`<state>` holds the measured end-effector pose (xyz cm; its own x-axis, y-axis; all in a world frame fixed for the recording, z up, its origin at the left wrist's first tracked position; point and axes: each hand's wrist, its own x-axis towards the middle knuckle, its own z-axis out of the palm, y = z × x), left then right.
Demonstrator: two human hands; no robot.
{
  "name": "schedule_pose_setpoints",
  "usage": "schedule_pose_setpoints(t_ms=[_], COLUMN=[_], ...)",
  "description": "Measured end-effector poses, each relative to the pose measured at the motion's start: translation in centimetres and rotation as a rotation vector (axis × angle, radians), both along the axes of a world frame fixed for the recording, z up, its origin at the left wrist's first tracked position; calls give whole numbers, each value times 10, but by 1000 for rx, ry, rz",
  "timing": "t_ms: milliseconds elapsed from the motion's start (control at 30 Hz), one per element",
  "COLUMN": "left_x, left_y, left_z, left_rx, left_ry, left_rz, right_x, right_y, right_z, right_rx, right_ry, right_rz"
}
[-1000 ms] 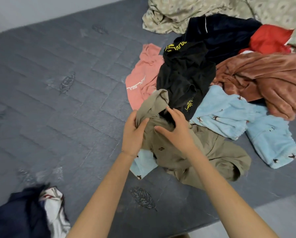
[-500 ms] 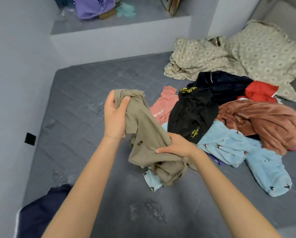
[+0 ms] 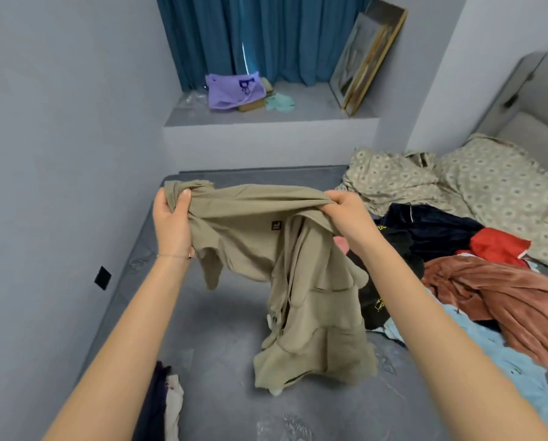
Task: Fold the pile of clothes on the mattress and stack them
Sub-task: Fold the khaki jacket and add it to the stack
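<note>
Grey quilted mattress (image 3: pixel 221 393) fills the floor of the room. Above it the left hand (image 3: pixel 172 224) and right hand (image 3: pixel 349 214), held apart, each clutch a bunched end of the khaki garment (image 3: pixel 314 313). Its held edge runs left to right, and the rest hangs twisted, pointing down. Folded like this it would probably come out lumpy, and the trailing hem might drag the clothes pile (image 3: pixel 504 291).
</note>
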<state>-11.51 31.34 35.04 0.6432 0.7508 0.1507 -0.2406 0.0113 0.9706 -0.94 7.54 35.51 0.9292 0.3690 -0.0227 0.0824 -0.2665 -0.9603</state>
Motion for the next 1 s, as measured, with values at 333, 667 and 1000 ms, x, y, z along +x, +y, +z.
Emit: schedule_pose_setpoints(t_ms=[333,667,1000], left_x=[-2,-42,-15], left_y=[38,12,-47], left_z=[95,32,14], left_rx=[173,545,673], left_ry=[-152,663,386], left_rz=[54,-438,-456], right_x=[4,-14,-26], right_y=[22,39,49], right_z=[115,90,29], right_rx=[42,160,273], right_ry=[-126,226,353], right_rz=[51,173,343])
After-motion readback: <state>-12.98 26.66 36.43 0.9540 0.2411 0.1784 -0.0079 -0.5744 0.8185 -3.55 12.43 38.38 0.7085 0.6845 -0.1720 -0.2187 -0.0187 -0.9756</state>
